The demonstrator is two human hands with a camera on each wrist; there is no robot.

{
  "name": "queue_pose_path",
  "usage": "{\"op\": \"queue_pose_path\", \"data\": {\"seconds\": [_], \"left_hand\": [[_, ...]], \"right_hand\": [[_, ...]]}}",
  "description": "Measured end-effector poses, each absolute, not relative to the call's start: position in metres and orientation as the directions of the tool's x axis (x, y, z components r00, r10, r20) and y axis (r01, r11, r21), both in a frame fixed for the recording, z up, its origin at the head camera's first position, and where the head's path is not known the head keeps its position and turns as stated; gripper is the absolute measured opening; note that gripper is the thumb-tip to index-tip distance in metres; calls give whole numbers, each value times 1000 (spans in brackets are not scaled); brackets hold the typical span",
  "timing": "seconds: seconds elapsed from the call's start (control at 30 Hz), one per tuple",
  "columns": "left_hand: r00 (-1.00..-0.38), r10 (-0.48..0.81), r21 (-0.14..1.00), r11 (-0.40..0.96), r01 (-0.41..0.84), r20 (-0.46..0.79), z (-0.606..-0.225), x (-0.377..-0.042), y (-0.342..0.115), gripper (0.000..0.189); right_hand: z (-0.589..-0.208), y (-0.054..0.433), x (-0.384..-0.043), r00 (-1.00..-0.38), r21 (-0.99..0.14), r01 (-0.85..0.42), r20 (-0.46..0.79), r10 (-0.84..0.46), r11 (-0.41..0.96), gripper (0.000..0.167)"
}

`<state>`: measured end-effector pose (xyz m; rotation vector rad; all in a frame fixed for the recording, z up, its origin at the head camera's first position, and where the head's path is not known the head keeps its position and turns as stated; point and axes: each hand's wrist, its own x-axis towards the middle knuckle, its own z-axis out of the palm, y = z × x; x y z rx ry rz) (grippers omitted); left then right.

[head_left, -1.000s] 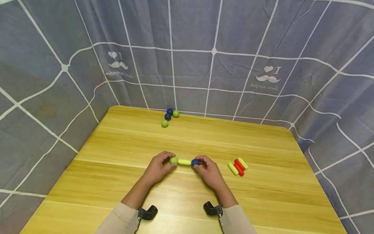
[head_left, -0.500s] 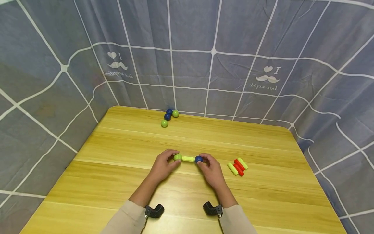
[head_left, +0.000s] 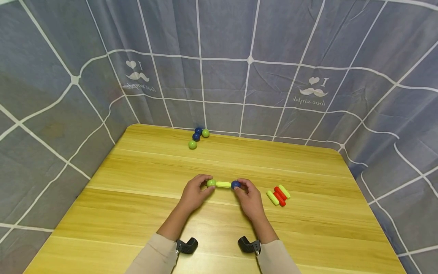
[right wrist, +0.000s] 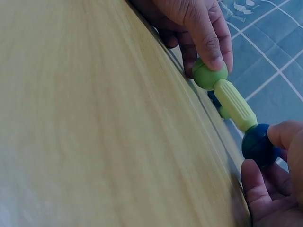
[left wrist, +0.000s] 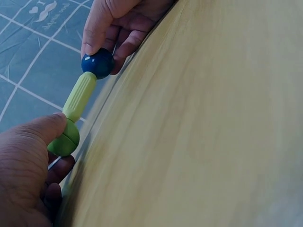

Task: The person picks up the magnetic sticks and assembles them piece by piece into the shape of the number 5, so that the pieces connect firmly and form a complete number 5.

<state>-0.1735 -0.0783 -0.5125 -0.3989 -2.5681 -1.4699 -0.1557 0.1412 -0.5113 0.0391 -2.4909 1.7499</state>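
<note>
My left hand pinches a green ball between thumb and fingers. A blue ball is held the same way by my right hand. Between the two balls runs a ribbed yellow-green rod, joined to one ball at each end, so the three form a straight dumbbell shape. It lies crosswise in front of me, low over the middle of the wooden table. Both wrist views show the thumbs on the near side of the balls, with other fingers curled behind or beneath.
Right of my hands lie two red rods and two yellow-green rods, side by side. Near the table's back edge sit two blue balls and two green balls. A grey gridded curtain surrounds the table's back and sides.
Both hands have shifted the joined balls and rod to the right and slightly away from me, the left hand travelling farther. The loose balls and rods have stayed put.
</note>
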Motion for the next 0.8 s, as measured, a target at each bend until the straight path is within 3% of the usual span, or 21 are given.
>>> {"op": "queue_pose_path", "data": {"seconds": [0.8], "left_hand": [[-937,214,763,543,350,278,-517,-175,-81,34]], "right_hand": [[-512,141,-158,-993,-940,-44,79,90,338,22]]}}
